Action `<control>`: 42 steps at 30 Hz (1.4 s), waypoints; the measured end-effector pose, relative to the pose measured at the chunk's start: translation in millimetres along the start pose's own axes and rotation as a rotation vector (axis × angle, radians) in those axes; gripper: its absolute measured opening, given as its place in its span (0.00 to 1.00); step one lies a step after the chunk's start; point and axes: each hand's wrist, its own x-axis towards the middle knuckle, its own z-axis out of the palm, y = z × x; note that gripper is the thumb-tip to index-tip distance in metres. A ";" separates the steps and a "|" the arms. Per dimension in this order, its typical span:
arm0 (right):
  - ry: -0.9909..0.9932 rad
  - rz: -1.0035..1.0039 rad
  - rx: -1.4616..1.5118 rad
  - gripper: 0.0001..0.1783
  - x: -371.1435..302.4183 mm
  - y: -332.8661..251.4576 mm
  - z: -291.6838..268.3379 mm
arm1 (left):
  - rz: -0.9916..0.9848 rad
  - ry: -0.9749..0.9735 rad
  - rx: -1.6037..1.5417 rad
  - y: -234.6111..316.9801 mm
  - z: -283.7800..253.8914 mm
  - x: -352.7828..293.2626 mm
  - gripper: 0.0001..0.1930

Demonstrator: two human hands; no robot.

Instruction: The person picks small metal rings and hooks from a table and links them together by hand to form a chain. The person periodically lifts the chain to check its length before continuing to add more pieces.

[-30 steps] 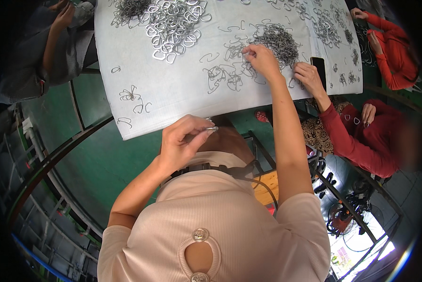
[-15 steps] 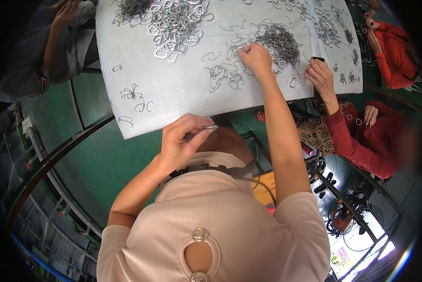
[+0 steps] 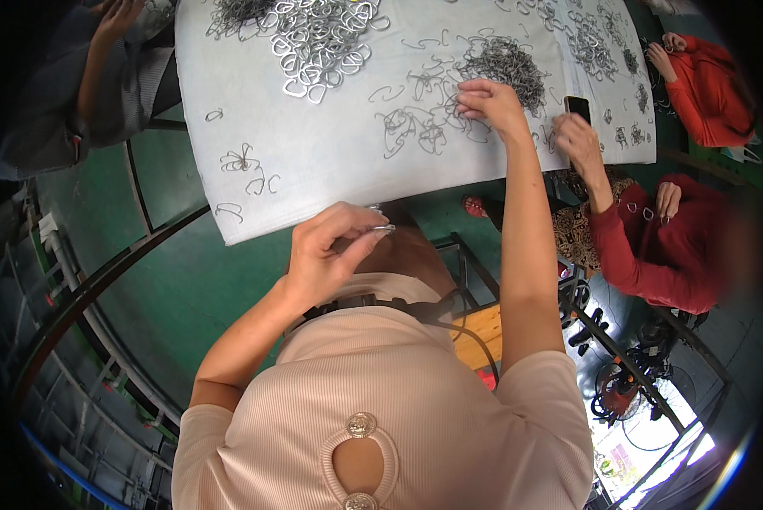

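My left hand point(image 3: 332, 248) is in front of the table's near edge, its thumb and fingers pinching a silver metal ring point(image 3: 384, 229). Part of that ring is hidden by the fingertips. Over the table, my right hand point(image 3: 496, 106) has its fingers stretched out and slightly apart, and I see nothing held in them. Below its fingertips lie loose bent wire hooks point(image 3: 414, 129). A dense heap of grey wire hooks point(image 3: 511, 68) sits just beyond this hand. Farther left is a pile of silver D-shaped rings point(image 3: 318, 51).
The white-covered table point(image 3: 313, 161) carries several more wire pieces point(image 3: 240, 159) at left and small heaps point(image 3: 592, 51) at right. A co-worker's hand point(image 3: 579, 140) rests by a dark phone point(image 3: 578, 109). Other people sit at the left and far right.
My right hand has moved right and its fingers have spread from a closed pinch. My left hand stays nearly still with the ring. More of the phone shows beside the co-worker's hand.
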 end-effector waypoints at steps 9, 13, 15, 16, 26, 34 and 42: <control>0.304 -0.144 -0.549 0.14 -20.5 2.2 19.2 | 0.010 -0.012 -0.009 -0.3 -1.5 -9.1 0.08; 0.402 -0.189 -0.464 0.13 -38.2 -7.4 25.4 | -0.011 -0.024 0.014 0.5 -4.5 -12.8 0.08; 0.272 -0.271 -0.277 0.12 -29.8 2.4 33.4 | -0.003 -0.026 0.018 1.1 -4.5 -12.9 0.08; 0.206 -0.311 -0.182 0.11 -24.6 7.6 39.9 | 0.000 -0.029 0.010 1.0 -4.7 -13.1 0.08; 0.143 -0.279 -1.052 0.09 -6.4 -0.7 83.6 | 0.014 -0.007 -0.020 -0.4 -2.8 -16.3 0.07; 0.510 -0.385 -1.104 0.07 -17.3 -2.6 65.5 | 0.020 -0.019 -0.045 -1.6 -4.5 -21.5 0.07; 0.084 -0.355 -0.423 0.06 -47.7 17.4 157.6 | 0.034 -0.008 -0.032 -5.4 -7.8 -28.7 0.09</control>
